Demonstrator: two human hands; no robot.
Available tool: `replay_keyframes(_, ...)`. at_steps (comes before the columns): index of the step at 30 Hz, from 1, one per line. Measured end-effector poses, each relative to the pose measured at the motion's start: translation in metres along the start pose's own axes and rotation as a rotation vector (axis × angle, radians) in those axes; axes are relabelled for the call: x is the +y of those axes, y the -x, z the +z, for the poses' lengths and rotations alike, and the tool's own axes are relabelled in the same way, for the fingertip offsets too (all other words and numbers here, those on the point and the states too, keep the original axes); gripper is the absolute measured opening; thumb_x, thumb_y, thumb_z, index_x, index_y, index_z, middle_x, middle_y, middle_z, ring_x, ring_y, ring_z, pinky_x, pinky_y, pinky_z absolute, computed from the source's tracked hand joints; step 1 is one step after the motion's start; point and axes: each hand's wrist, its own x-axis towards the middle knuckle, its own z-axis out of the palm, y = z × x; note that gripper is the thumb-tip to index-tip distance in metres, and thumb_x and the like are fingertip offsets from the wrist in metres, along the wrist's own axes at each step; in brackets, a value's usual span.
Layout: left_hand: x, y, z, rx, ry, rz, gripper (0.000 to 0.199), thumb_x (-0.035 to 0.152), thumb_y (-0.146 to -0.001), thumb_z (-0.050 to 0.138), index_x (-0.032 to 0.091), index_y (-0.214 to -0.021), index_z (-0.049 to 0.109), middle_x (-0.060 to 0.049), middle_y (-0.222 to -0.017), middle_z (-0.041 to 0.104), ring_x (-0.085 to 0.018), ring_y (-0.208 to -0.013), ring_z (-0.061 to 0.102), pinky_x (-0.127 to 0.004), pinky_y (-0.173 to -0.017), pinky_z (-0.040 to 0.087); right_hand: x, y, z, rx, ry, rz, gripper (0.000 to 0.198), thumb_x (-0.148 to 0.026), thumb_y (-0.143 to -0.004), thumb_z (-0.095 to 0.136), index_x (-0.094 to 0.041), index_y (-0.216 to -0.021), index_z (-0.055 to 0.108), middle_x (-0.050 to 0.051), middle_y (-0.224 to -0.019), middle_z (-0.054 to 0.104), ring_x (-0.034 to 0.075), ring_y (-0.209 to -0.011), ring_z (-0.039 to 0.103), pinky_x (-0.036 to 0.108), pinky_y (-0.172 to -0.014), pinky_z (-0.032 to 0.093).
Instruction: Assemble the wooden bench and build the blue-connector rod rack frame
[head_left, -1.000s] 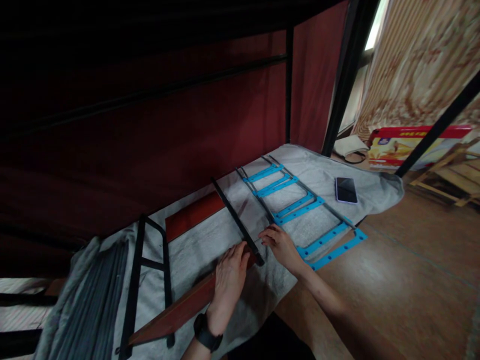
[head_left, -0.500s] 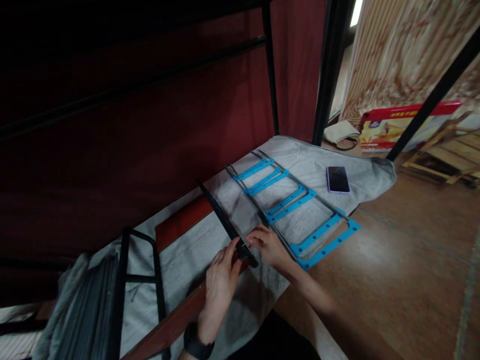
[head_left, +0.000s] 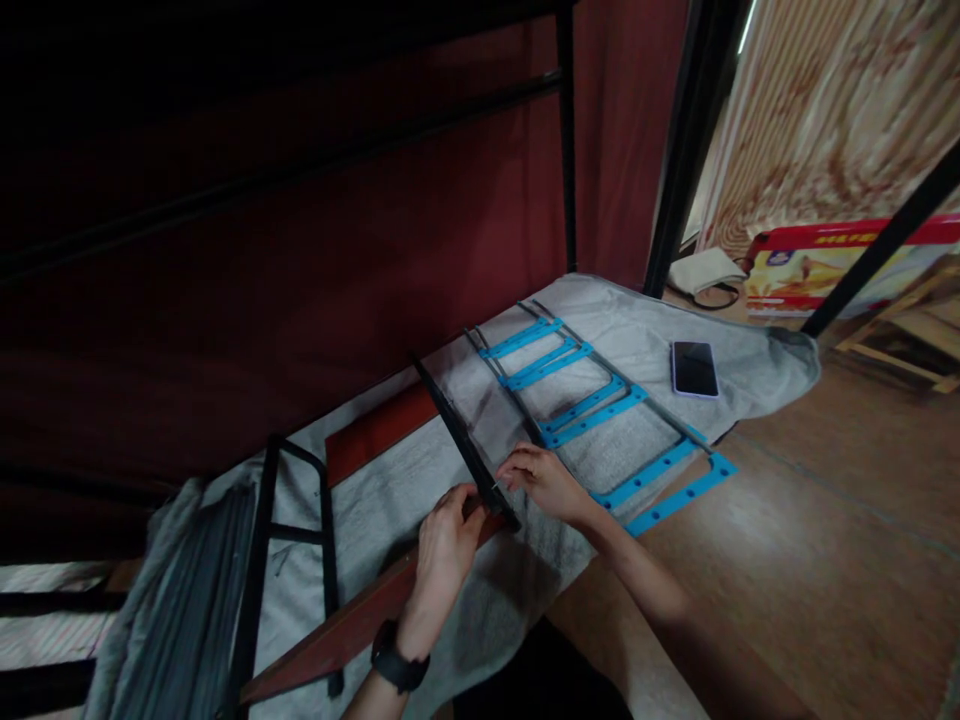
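My left hand (head_left: 448,540), with a dark watch on its wrist, grips the near end of a long black bar (head_left: 459,430) where it meets a reddish-brown board (head_left: 352,632). My right hand (head_left: 541,484) is closed in a pinch at that same end, on the other side of the bar. A thin, light metal piece shows at its fingertips, too small to tell whether it is a screw or a key. The board runs toward a black tubular frame (head_left: 327,530) at the left. A second red-brown board (head_left: 381,432) lies farther back.
Blue brackets joined by grey rods (head_left: 596,415) lie just right of my hands on the grey cloth (head_left: 615,310). A phone (head_left: 694,369) rests near the cloth's right part. Dark posts (head_left: 566,150) and a red-yellow box (head_left: 817,270) stand beyond, with tiled floor (head_left: 795,500) at right.
The view has shifted a little, so the scene sits slightly farther right. Both hands stay at the near end of the bar, my right hand still pinching there.
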Motion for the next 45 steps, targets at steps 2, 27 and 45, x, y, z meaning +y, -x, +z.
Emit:
replay_keyframes(2, 0.000, -0.001, 0.000, -0.020, -0.008, -0.018, 0.019, 0.019, -0.089, 0.053, 0.021, -0.104, 0.065, -0.006, -0.101, 0.073, -0.021, -0.090, 0.068, -0.031, -0.081, 0.048, -0.002, -0.003, 0.000, -0.023, 0.044, -0.010, 0.022, -0.015, -0.092, 0.053, -0.021, -0.088, 0.074, 0.002, -0.085, 0.059, 0.012, -0.072, 0.062, 0.026, -0.070, 0.053)
replay_keyframes(27, -0.002, 0.002, -0.004, -0.006, 0.126, 0.077, 0.020, 0.016, -0.090, 0.055, 0.021, -0.106, 0.067, -0.005, -0.106, 0.071, -0.019, -0.098, 0.066, -0.030, -0.087, 0.047, -0.003, 0.006, 0.033, 0.184, -0.207, 0.241, 0.021, -0.041, -0.082, 0.067, -0.020, -0.080, 0.070, 0.000, -0.072, 0.067, 0.015, -0.064, 0.064, 0.026, -0.059, 0.054)
replay_keyframes(45, -0.001, 0.005, -0.002, 0.029, 0.198, 0.067, 0.036, 0.014, -0.089, 0.056, 0.024, -0.123, 0.058, -0.003, -0.102, 0.072, -0.019, -0.094, 0.069, -0.030, -0.084, 0.052, -0.003, 0.009, 0.036, 0.120, 0.303, 0.227, 0.042, -0.051, -0.099, 0.037, -0.024, -0.069, 0.050, 0.000, -0.056, 0.057, 0.016, -0.054, 0.059, 0.028, -0.054, 0.042)
